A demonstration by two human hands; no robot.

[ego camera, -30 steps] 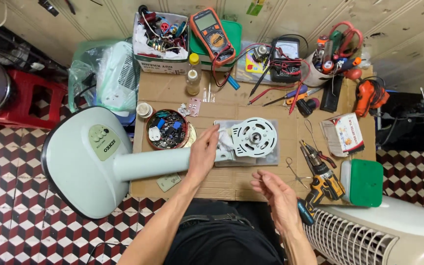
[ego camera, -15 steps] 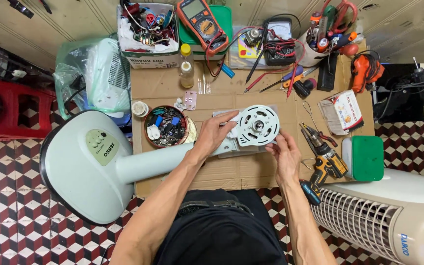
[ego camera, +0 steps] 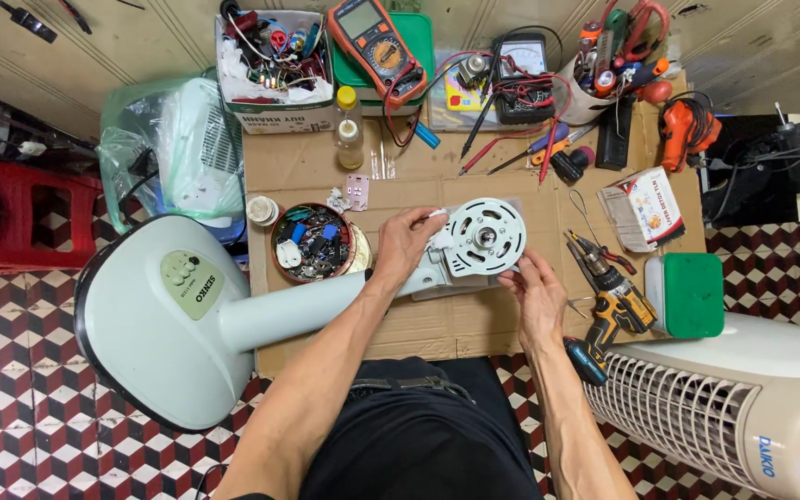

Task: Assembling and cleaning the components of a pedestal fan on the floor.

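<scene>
A pale green stand fan lies on its side: its round base (ego camera: 164, 319) hangs off the left of a cardboard-covered worktop (ego camera: 474, 324), its pole runs right to a round white motor head (ego camera: 485, 237). My left hand (ego camera: 406, 243) grips the neck just left of that motor head, the thumb over its top edge. My right hand (ego camera: 534, 290) touches the motor head's lower right rim with the fingertips, fingers curled around the edge.
A round tin of small parts (ego camera: 312, 243) sits left of my left hand. A yellow cordless drill (ego camera: 615, 306) and a green-lidded box (ego camera: 692, 294) lie to the right. Multimeters, a parts box, bottles and screwdrivers crowd the back. A white tower fan (ego camera: 743, 398) lies lower right.
My right hand rose from the front edge of the worktop to the motor head's lower right rim. My left hand shifted from lying on the pole to gripping the neck beside the motor.
</scene>
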